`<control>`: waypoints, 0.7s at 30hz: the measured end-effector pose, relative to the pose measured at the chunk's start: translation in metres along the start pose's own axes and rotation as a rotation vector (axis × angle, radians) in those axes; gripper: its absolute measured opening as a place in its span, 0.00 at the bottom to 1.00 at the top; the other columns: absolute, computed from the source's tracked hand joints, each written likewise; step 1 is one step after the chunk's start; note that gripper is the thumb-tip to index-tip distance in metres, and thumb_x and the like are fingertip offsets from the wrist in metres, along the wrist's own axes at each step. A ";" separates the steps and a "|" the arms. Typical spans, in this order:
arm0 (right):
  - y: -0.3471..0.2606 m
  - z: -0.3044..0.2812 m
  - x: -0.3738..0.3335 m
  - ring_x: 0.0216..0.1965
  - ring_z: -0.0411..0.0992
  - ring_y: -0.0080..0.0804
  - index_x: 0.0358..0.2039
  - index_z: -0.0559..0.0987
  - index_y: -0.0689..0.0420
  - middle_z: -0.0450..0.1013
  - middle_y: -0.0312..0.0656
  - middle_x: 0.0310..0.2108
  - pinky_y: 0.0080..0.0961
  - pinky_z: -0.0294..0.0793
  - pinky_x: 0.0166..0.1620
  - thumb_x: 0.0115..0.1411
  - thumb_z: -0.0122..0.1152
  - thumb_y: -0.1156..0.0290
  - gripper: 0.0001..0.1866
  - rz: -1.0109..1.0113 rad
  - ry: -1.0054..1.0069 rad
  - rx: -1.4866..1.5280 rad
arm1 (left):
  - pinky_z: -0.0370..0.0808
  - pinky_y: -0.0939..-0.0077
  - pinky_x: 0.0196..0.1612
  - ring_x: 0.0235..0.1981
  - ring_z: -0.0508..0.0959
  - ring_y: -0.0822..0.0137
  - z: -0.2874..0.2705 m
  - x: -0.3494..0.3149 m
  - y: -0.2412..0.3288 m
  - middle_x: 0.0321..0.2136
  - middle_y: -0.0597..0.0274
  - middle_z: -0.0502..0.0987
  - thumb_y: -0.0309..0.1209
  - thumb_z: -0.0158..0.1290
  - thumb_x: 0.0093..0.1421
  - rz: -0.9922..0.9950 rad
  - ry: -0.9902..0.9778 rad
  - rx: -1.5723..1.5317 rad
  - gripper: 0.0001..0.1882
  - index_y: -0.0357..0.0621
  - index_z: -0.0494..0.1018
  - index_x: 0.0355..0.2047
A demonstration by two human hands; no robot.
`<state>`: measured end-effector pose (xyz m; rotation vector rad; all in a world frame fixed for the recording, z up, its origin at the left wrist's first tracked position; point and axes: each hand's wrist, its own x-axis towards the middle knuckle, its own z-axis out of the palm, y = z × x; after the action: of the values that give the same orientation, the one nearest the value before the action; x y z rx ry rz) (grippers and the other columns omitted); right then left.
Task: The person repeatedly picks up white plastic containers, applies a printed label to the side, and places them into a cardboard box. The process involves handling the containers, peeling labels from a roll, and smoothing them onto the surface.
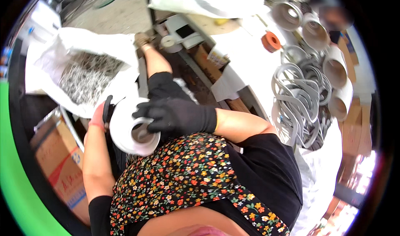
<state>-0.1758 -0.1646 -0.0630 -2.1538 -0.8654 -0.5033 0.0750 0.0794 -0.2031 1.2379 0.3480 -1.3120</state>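
A white plastic pipe fitting (121,127), round with a narrower opening toward me, sits tilted in front of my lap. At its left side is my left hand (101,114), its dark thumb up along the wall and the other fingers mostly hidden. My right hand (177,115), in a black glove, has its fingers bent over the fitting's right side, near the opening's rim. Beyond the fitting, at the left, stands an open white sack (39,75) holding thin, pale, tangled strands (87,78).
The white-covered table (243,69) on the right bears a heap of grey rubber rings (296,98), several white pipe fittings (287,16) and an orange roll (271,42). A white bag (204,1) lies at the far end. A cardboard box (60,165) stands at left.
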 end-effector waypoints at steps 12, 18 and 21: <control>-0.010 -0.069 -0.218 0.46 0.70 0.51 0.45 0.73 0.60 0.73 0.50 0.42 0.41 0.69 0.51 0.47 0.71 0.66 0.26 1.042 0.561 -0.916 | 0.68 0.58 0.58 0.54 0.71 0.55 -0.064 -0.042 0.037 0.56 0.53 0.69 0.49 0.39 0.68 0.719 0.284 0.081 0.30 0.40 0.62 0.61; -0.010 -0.059 -0.240 0.45 0.71 0.47 0.38 0.77 0.58 0.74 0.46 0.39 0.39 0.69 0.50 0.49 0.67 0.70 0.15 1.205 0.683 -0.954 | 0.71 0.68 0.53 0.50 0.72 0.62 -0.020 -0.117 0.097 0.51 0.56 0.72 0.41 0.37 0.70 0.765 0.073 -0.023 0.24 0.37 0.65 0.57; -0.003 -0.057 -0.241 0.45 0.71 0.45 0.34 0.77 0.58 0.75 0.45 0.37 0.38 0.70 0.49 0.49 0.66 0.72 0.11 1.214 0.706 -0.992 | 0.73 0.71 0.49 0.46 0.74 0.65 0.001 -0.114 0.102 0.48 0.57 0.74 0.40 0.39 0.70 0.824 0.081 -0.011 0.22 0.37 0.68 0.55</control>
<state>-0.3496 -0.3080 -0.1655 -2.4781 1.2860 -1.0058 0.1255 0.1164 -0.0634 1.2307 -0.1071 -0.5509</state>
